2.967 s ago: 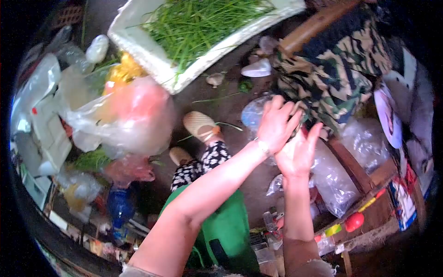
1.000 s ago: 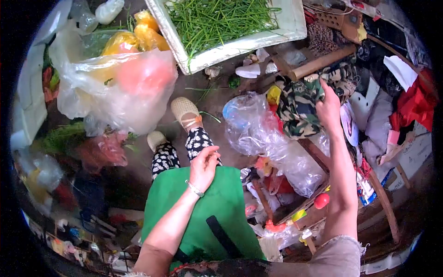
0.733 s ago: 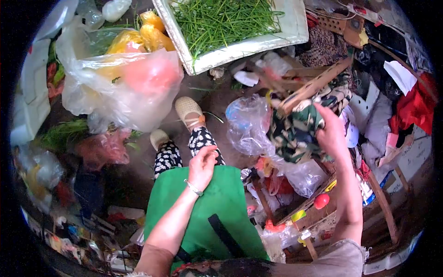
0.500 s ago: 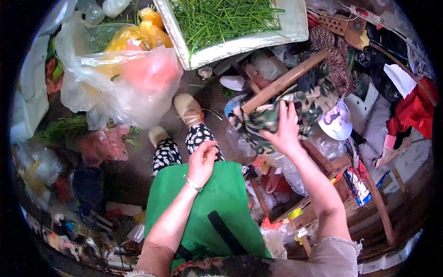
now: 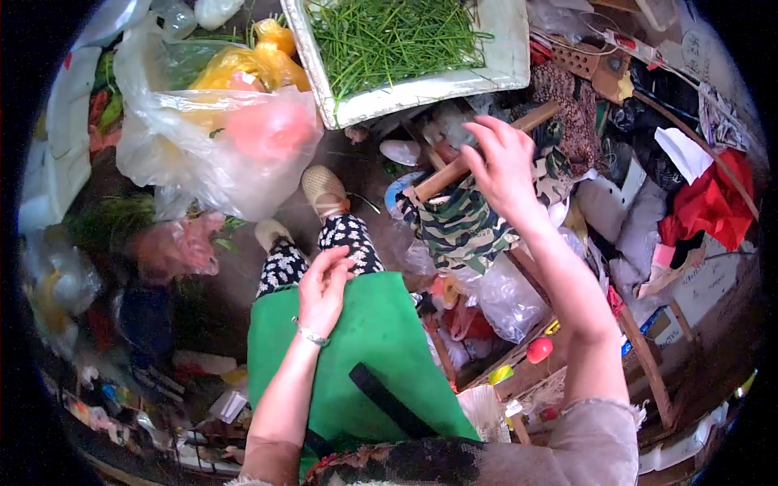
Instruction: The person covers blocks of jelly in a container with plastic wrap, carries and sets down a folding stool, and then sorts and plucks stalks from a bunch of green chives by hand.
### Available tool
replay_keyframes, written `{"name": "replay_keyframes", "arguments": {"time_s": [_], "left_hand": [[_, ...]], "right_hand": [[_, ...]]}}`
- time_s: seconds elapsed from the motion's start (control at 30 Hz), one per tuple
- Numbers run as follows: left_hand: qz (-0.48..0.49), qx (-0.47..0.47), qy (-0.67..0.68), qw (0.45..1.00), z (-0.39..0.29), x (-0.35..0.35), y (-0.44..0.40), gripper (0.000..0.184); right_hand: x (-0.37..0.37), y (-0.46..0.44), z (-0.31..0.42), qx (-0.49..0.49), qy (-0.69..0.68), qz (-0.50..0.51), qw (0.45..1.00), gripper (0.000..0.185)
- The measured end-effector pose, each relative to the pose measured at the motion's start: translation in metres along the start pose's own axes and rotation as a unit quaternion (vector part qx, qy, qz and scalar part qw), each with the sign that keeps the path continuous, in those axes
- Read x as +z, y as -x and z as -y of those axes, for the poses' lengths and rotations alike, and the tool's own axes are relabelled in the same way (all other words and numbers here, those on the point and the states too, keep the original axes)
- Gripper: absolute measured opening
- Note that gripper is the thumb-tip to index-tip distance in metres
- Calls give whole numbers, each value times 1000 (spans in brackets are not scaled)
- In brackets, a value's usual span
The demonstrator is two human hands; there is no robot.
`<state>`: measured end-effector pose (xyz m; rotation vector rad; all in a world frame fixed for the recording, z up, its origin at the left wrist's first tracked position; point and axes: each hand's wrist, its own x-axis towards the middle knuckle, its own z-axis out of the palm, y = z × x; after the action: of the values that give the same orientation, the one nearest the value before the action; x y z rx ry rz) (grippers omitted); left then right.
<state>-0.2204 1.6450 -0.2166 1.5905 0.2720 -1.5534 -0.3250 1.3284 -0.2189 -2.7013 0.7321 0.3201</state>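
Note:
My right hand (image 5: pixel 504 166) hovers over a wooden bar (image 5: pixel 444 180), its fingers apart and nothing plainly held. Below the bar hangs camouflage cloth (image 5: pixel 466 231), beside and under that hand. My left hand (image 5: pixel 323 293), with a bracelet at the wrist, rests near the top edge of the green apron (image 5: pixel 356 348) on my lap, fingers loosely spread and holding nothing. A white foam box (image 5: pixel 429 91) full of long green stalks (image 5: pixel 397 40) lies on the floor ahead.
A clear plastic bag (image 5: pixel 186 174) with pink and yellow bags (image 5: pixel 279 61) in it lies at the left. Crumpled clear plastic (image 5: pixel 506 300), red cloth (image 5: pixel 713 206) and wooden slats (image 5: pixel 648 364) crowd the right side. My feet in beige shoes (image 5: pixel 324 190) are between them.
My right hand has let go of the camouflage cloth and lifted above the wooden bar. The bar and cloth have shifted left. My left hand has left the cloth and come down to my lap.

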Motion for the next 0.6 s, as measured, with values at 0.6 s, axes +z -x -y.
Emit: {"name": "replay_keyframes", "arguments": {"time_s": [0.6], "left_hand": [[-117,90,72,986,3,-55,-46,25]], "right_hand": [[64,-54,-28,-48,71,102,991,18]]}}
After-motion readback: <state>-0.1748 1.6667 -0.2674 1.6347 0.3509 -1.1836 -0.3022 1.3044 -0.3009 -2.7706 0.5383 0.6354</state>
